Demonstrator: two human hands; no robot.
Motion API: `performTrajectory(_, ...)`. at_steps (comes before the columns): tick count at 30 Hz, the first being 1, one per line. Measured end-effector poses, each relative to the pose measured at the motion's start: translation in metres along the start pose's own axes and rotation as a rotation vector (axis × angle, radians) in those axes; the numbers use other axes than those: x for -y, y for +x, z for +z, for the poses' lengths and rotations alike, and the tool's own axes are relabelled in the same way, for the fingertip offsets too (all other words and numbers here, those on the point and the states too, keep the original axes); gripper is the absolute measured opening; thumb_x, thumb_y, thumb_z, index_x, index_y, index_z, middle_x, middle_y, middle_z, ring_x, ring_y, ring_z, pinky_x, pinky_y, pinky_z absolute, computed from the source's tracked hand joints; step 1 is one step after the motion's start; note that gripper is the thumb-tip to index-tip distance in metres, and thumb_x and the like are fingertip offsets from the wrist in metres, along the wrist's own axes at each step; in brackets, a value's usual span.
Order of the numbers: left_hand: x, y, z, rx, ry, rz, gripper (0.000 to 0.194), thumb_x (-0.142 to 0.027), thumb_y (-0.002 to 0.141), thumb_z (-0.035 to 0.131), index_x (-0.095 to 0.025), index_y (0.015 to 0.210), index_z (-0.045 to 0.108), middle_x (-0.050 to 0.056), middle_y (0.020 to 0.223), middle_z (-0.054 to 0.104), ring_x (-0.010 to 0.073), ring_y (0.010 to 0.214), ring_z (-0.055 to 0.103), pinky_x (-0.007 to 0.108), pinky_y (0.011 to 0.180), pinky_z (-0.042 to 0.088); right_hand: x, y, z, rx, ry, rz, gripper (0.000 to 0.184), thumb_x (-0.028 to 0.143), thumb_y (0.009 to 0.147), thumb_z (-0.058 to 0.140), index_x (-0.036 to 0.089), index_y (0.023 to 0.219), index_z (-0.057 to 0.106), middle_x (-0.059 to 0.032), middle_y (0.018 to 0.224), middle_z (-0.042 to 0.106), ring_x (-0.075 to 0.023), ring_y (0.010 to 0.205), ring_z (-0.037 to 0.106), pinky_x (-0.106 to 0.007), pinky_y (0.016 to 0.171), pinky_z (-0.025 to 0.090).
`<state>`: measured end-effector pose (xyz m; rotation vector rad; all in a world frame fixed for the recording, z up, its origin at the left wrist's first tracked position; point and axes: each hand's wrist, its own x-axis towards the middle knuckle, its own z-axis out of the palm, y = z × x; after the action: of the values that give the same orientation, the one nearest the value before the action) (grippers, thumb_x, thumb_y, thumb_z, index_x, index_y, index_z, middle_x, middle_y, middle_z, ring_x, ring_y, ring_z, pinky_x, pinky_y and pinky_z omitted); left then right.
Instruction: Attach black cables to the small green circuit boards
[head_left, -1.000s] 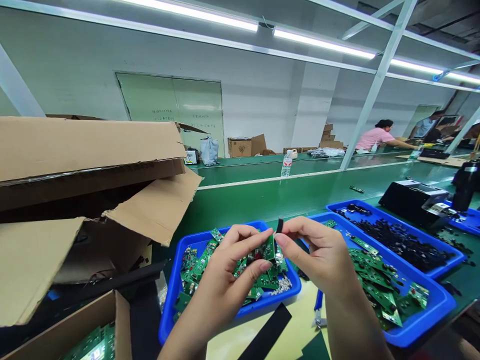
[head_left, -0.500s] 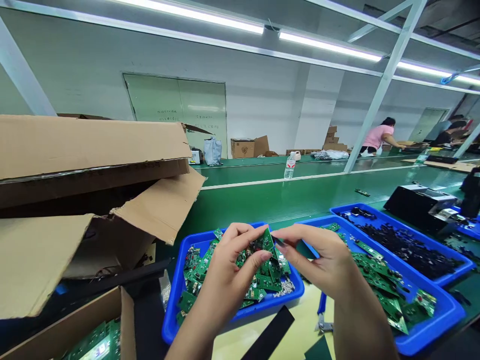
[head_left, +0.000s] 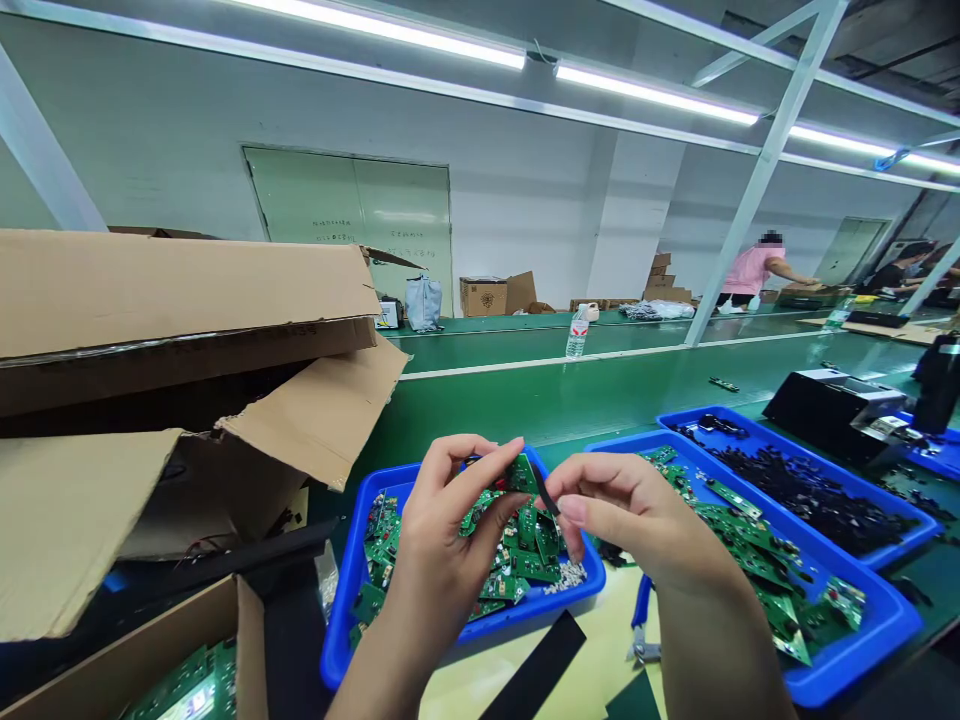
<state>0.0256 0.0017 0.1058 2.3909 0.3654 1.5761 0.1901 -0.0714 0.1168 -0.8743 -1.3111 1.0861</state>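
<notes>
My left hand [head_left: 446,525] pinches a small green circuit board [head_left: 521,478] between thumb and fingers, above a blue plastic tray [head_left: 346,590] heaped with loose green circuit boards. My right hand [head_left: 637,520] holds a thin black strip [head_left: 547,491] in its fingertips. The strip's tip sits right by the board's edge, though I cannot tell if they touch. Under my right wrist lies a second blue tray [head_left: 881,628] of green boards. Fingers hide most of the held board.
A third blue tray [head_left: 825,452] holds black pieces, beside a black machine [head_left: 829,405]. Blue-handled pliers [head_left: 641,630] and a black strip [head_left: 536,650] lie on a yellow mat. Open cardboard boxes [head_left: 172,300] crowd the left. A co-worker [head_left: 750,272] stands beyond the green conveyor [head_left: 562,400].
My hands have parted slightly after coming close together. The left hand has risen with the board, and the black strip now tilts down towards the board. The co-worker has moved further right.
</notes>
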Motion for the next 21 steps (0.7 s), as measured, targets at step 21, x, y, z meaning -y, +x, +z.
performTrajectory(21,0.0008,0.0019,0.0031,0.161,-0.669,-0.440,0.036,-0.021,0.077,0.072,-0.038,0.108,0.069,0.002,0.088,0.056,0.0121,0.083,0.057,0.023,0.071,0.057,-0.0028,0.0069,0.0008,0.128,0.079,0.043,0.027,0.033,0.082,0.064,0.012,0.070,0.052,0.0021,0.051,0.050,-0.0039,0.044,0.045,-0.014,0.044,0.036)
